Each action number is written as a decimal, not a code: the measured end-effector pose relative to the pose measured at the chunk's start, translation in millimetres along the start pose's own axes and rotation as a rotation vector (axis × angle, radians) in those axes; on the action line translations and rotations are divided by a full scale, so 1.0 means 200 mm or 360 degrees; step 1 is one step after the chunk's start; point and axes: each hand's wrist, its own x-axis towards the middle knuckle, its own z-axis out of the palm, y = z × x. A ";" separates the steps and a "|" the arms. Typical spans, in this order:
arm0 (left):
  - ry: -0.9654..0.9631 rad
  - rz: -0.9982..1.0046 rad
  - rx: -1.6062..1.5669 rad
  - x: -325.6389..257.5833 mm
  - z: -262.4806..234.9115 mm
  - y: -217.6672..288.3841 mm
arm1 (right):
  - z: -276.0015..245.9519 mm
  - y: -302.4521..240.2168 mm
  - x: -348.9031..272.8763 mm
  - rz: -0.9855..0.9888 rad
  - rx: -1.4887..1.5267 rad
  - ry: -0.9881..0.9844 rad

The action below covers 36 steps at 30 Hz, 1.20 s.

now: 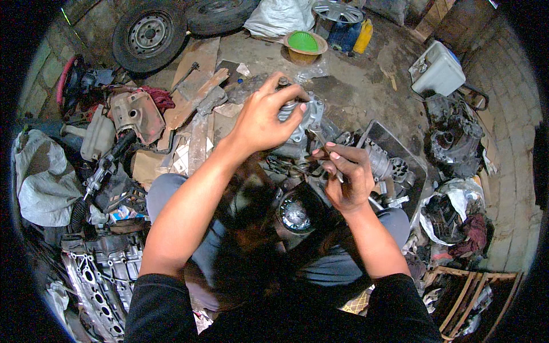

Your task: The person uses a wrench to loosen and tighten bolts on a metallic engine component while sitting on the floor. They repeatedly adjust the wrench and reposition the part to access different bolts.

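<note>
A grey cast-metal housing, with lugs round its edge, stands in front of me. My left hand curls its thumb and fingers round the housing's upper part, where a dark round stub shows between them. My right hand grips a slim metal wrench; its far end reaches the housing's near right edge. Whether it sits on a bolt is too small to tell. Below my hands, a dark round part with a shiny centre lies between my knees.
A black-rimmed tray with metal parts lies at the right. A cylinder head rests at the lower left. Tyres, a yellow bottle and a bowl with a green insert stand farther back. A white container is at far right.
</note>
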 end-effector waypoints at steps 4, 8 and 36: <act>0.0056 0.0046 0.0096 -0.01 0.01 -0.01 | -0.01 0.00 -0.02 -0.0087 -0.0045 -0.0197; 0.0057 0.0048 0.0104 -0.01 0.01 -0.02 | 0.02 -0.03 -0.01 -0.0060 -0.0078 -0.0184; 0.0081 0.0037 0.0032 0.00 0.02 0.01 | 0.00 0.13 0.22 0.1745 0.1307 0.0330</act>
